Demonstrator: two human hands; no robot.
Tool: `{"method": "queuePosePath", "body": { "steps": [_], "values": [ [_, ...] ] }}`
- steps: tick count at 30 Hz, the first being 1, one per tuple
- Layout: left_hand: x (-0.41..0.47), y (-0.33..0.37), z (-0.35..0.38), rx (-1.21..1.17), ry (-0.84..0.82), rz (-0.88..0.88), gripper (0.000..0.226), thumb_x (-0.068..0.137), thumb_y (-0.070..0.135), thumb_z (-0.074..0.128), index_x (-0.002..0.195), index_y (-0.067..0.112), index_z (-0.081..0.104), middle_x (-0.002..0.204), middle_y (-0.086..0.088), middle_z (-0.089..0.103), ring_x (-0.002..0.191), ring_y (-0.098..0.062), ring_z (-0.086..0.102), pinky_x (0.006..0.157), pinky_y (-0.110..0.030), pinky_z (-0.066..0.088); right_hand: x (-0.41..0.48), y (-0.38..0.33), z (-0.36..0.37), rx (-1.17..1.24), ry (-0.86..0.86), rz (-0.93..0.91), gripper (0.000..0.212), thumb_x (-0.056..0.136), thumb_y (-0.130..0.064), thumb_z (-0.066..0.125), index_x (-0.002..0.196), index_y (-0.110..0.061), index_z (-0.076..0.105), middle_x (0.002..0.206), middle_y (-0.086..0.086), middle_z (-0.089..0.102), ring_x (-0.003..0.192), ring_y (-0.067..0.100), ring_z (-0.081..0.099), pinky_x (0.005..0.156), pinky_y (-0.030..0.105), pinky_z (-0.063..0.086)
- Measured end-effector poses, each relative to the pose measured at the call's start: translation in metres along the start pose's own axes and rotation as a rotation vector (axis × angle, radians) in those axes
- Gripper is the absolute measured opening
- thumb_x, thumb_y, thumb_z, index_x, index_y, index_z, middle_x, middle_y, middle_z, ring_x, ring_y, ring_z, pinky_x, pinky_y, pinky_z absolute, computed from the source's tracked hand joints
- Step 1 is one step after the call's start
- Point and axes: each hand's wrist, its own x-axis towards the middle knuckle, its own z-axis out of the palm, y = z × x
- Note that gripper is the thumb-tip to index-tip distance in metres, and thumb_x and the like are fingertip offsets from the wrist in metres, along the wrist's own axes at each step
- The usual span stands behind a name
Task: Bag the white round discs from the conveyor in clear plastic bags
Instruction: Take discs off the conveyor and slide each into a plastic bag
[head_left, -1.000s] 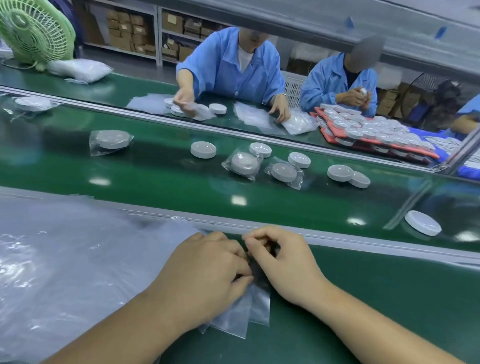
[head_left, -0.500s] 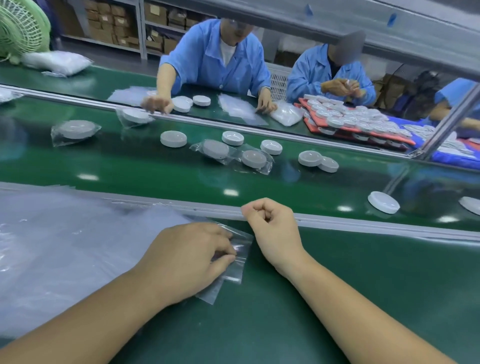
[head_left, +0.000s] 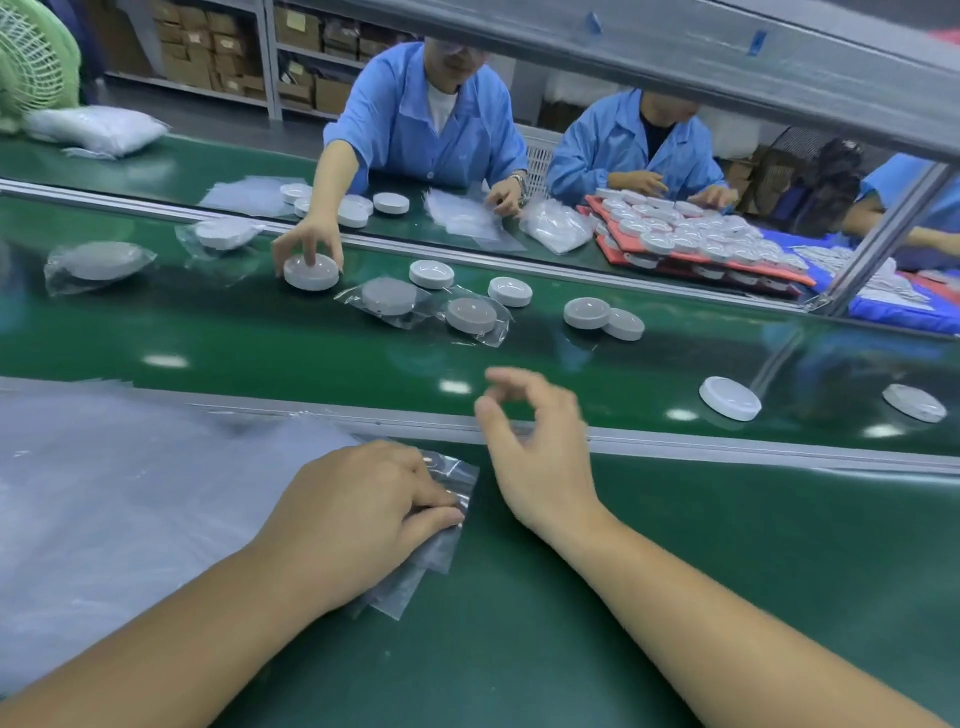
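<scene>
My left hand (head_left: 358, 512) lies on a small clear plastic bag (head_left: 449, 470) on the near green bench and pinches it between thumb and fingers. My right hand (head_left: 535, 441) hovers over the metal rail with fingers loosely spread and blurred, holding nothing. On the green conveyor belt (head_left: 311, 358) lie several white round discs, some loose like the nearest disc (head_left: 730, 398) to the right and a pair of discs (head_left: 602, 318), some bagged like the disc in a bag (head_left: 470, 315).
A stack of clear bags (head_left: 119, 493) covers the bench at my left. Across the belt a person's hand (head_left: 306, 247) holds a disc. A second worker sits behind red trays (head_left: 691, 244) of discs. A slanted metal post (head_left: 878, 239) stands at right.
My right hand let go of the bag, opened, and rose forward over the rail toward the belt. The discs drifted left on the belt. The person opposite reached onto the belt.
</scene>
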Motion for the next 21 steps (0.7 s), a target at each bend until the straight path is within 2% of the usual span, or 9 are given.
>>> {"method": "queuePosePath", "body": {
  "steps": [3, 6, 8, 10, 13, 15, 17, 19, 21],
  "values": [
    [-0.001, -0.001, -0.001, 0.018, -0.036, 0.011, 0.038, 0.09, 0.069, 0.036, 0.102, 0.054, 0.069, 0.092, 0.027, 0.053, 0.09, 0.008, 0.049, 0.067, -0.018, 0.043, 0.04, 0.032, -0.03, -0.43, 0.186, 0.048, 0.056, 0.094, -0.058, 0.047, 0.145, -0.036, 0.044, 0.151, -0.006, 0.048, 0.148, 0.02, 0.03, 0.119, 0.048, 0.023],
    [-0.001, -0.003, -0.005, 0.022, -0.064, 0.035, 0.035, 0.092, 0.067, 0.038, 0.103, 0.056, 0.068, 0.103, 0.033, 0.053, 0.084, 0.016, 0.046, 0.062, -0.009, 0.033, 0.092, 0.093, -0.089, -0.802, 0.053, 0.397, 0.075, 0.095, -0.07, 0.038, 0.159, -0.032, 0.029, 0.17, 0.009, 0.02, 0.158, 0.032, 0.008, 0.122, 0.062, 0.017],
    [-0.001, -0.004, -0.008, 0.015, -0.073, 0.065, 0.038, 0.092, 0.067, 0.034, 0.106, 0.057, 0.067, 0.111, 0.035, 0.051, 0.082, 0.019, 0.042, 0.063, -0.008, 0.032, 0.111, 0.136, -0.13, -0.903, -0.074, 0.613, 0.081, 0.093, -0.078, 0.036, 0.161, -0.038, 0.021, 0.171, 0.01, 0.014, 0.157, 0.038, 0.01, 0.121, 0.063, 0.02],
    [-0.002, -0.005, -0.01, 0.024, -0.063, 0.087, 0.047, 0.09, 0.068, 0.027, 0.105, 0.054, 0.069, 0.111, 0.034, 0.053, 0.08, 0.018, 0.041, 0.064, -0.007, 0.031, 0.119, 0.17, -0.158, -0.899, -0.218, 0.671, 0.081, 0.093, -0.077, 0.042, 0.161, -0.037, 0.023, 0.168, 0.012, 0.027, 0.152, 0.041, 0.026, 0.12, 0.057, 0.028],
    [-0.001, -0.002, -0.013, 0.011, -0.014, 0.082, 0.039, 0.09, 0.061, 0.038, 0.09, 0.048, 0.075, 0.096, 0.03, 0.06, 0.082, 0.012, 0.049, 0.064, -0.009, 0.04, 0.124, 0.188, -0.167, -0.925, -0.233, 0.532, 0.064, 0.101, -0.059, 0.049, 0.154, -0.023, 0.041, 0.145, 0.021, 0.055, 0.131, 0.042, 0.05, 0.106, 0.048, 0.044],
    [-0.001, -0.003, -0.01, -0.001, 0.024, 0.08, 0.028, 0.091, 0.053, 0.05, 0.086, 0.044, 0.076, 0.092, 0.029, 0.062, 0.087, 0.007, 0.055, 0.07, -0.019, 0.05, 0.124, 0.17, -0.156, -0.854, -0.202, 0.456, 0.054, 0.104, -0.044, 0.049, 0.149, -0.014, 0.045, 0.135, 0.024, 0.06, 0.11, 0.04, 0.058, 0.092, 0.044, 0.048],
    [0.0, -0.007, -0.007, -0.027, 0.058, 0.006, 0.021, 0.092, 0.049, 0.057, 0.085, 0.04, 0.076, 0.094, 0.03, 0.062, 0.093, 0.006, 0.054, 0.078, -0.021, 0.049, 0.119, 0.142, -0.139, -0.678, -0.121, 0.349, 0.045, 0.101, -0.034, 0.054, 0.141, -0.013, 0.051, 0.123, 0.022, 0.065, 0.092, 0.033, 0.057, 0.081, 0.038, 0.045],
    [0.001, -0.01, -0.003, -0.049, 0.108, -0.071, 0.018, 0.091, 0.047, 0.06, 0.088, 0.041, 0.076, 0.097, 0.033, 0.062, 0.098, 0.006, 0.053, 0.079, -0.016, 0.044, 0.102, 0.103, -0.115, -0.537, -0.125, 0.093, 0.037, 0.097, -0.021, 0.061, 0.133, -0.017, 0.062, 0.121, 0.013, 0.066, 0.102, 0.025, 0.054, 0.09, 0.028, 0.041],
    [0.001, -0.011, -0.002, -0.105, 0.15, -0.153, 0.017, 0.091, 0.047, 0.06, 0.091, 0.042, 0.076, 0.097, 0.037, 0.062, 0.1, 0.008, 0.053, 0.077, -0.009, 0.037, 0.071, 0.063, -0.091, -0.437, -0.283, -0.254, 0.039, 0.094, -0.013, 0.065, 0.133, -0.019, 0.065, 0.122, 0.004, 0.057, 0.112, 0.018, 0.051, 0.101, 0.013, 0.034]
  ]
}}
